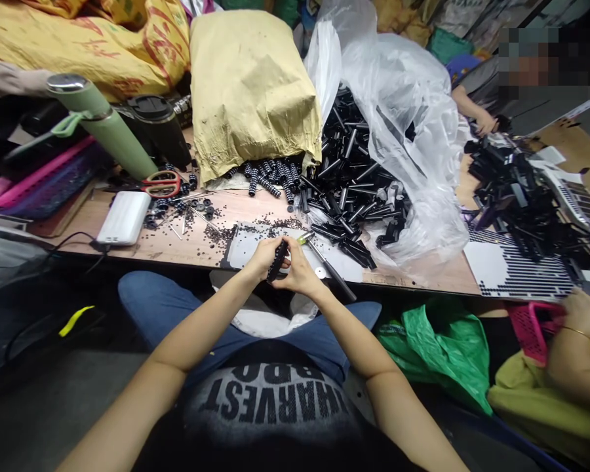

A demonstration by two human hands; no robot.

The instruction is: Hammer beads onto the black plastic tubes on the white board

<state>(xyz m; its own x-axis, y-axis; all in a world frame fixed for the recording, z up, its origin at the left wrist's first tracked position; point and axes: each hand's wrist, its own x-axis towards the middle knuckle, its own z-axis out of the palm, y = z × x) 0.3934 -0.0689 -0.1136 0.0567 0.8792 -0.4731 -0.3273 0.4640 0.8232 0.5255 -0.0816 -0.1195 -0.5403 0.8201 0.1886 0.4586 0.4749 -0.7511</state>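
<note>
Fingertips of left hand (264, 257) and right hand (297, 270) pinch ribbed black part (277, 260); I keep it steady, aligned, over white sheet (248, 248).

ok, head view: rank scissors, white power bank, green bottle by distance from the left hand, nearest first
From the left hand:
1. Scissors, red-handled, up-left on the table.
2. White power bank, left, near the table edge.
3. Green bottle, far up-left, tilted.

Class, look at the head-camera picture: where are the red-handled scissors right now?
The red-handled scissors lie on the wooden table, left of the hands, between the green bottle and the white power bank.
</note>
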